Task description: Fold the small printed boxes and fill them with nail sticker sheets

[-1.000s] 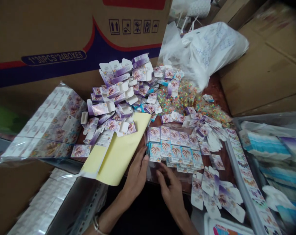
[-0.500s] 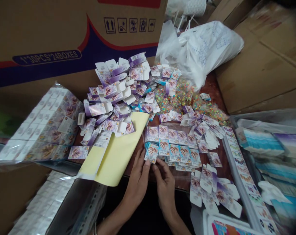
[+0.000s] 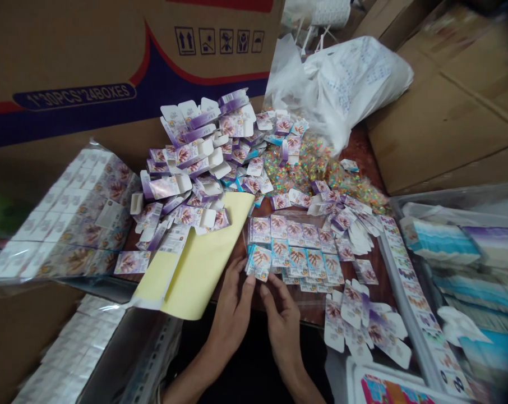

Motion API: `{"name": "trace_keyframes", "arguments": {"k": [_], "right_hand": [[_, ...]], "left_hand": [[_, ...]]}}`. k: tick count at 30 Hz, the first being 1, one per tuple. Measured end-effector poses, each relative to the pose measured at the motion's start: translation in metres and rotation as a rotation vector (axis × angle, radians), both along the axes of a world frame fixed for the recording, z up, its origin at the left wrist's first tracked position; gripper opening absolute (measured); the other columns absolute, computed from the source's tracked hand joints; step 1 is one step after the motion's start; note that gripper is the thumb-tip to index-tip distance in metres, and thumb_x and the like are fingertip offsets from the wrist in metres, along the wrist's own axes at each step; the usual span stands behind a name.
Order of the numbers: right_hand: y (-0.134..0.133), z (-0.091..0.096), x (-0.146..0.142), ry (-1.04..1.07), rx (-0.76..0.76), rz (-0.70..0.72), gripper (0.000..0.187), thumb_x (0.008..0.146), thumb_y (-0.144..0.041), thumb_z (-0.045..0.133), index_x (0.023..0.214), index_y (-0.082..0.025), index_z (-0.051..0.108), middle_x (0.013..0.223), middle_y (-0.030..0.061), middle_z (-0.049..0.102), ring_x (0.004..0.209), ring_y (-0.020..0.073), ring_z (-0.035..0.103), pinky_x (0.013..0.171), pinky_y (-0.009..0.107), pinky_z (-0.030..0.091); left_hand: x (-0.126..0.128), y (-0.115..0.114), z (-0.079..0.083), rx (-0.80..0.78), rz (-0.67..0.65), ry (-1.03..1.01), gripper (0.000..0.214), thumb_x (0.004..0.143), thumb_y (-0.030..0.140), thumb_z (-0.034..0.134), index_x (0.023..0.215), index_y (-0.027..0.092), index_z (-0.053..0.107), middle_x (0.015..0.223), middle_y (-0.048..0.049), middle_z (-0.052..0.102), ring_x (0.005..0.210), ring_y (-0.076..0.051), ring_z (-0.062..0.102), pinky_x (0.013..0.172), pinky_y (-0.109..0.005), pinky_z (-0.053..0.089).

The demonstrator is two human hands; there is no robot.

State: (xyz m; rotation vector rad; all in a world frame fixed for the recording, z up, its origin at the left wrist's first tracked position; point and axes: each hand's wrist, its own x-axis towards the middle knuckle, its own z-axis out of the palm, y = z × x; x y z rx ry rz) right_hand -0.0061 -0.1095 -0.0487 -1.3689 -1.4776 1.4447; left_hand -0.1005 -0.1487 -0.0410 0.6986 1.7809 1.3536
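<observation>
- Head view: midway along the near edge of the bench (image 3: 365, 154), the left hand (image 3: 231, 308) has fingers and thumb against the left side and near corner of a blue packet (image 3: 260, 262); whether its grip pinches the packet, I can't tell.
- The right hand (image 3: 284, 317) shows a narrow grip, thumb and forefinger close with nothing visible between them, its tips by the packet's near right corner.
- The hands flank that packet, I'd guess, to steady and square it, since it sits slightly askew of its row.
- I count four other blue packets (image 3: 298, 259) beside it, five on top in all, and five purple packets (image 3: 295, 232) in the row behind; those underneath overlap too much to count. Faces up, row by row, probably keeps the colours apart.
- One yellow sheet (image 3: 209, 266) lies toward the near left corner, a few small boxes (image 3: 193, 154) on its far end. The rest, beyond counting, heap toward the far left, perhaps using the one big carton (image 3: 203, 73) as a backstop.
- At the near right corner, four or so flattened boxes (image 3: 354, 307) overlap; at the far edge slumps one white bag (image 3: 359, 78).
</observation>
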Motion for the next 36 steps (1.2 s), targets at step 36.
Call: {"name": "trace_keyframes", "arguments": {"k": [36], "right_hand": [[0.008, 0.002, 0.005, -0.073, -0.117, -0.084, 0.039, 0.076, -0.042, 0.059, 0.104, -0.015, 0.062, 0.107, 0.0094, 0.065, 0.102, 0.0238, 0.058, 0.09, 0.038, 0.044]], "left_hand": [[-0.027, 0.035, 0.005, -0.296, -0.098, 0.083, 0.039, 0.089, 0.036, 0.031, 0.115, 0.014, 0.051, 0.116, -0.011, 0.059, 0.108, -0.023, 0.054, 0.095, -0.037, 0.038]]}}
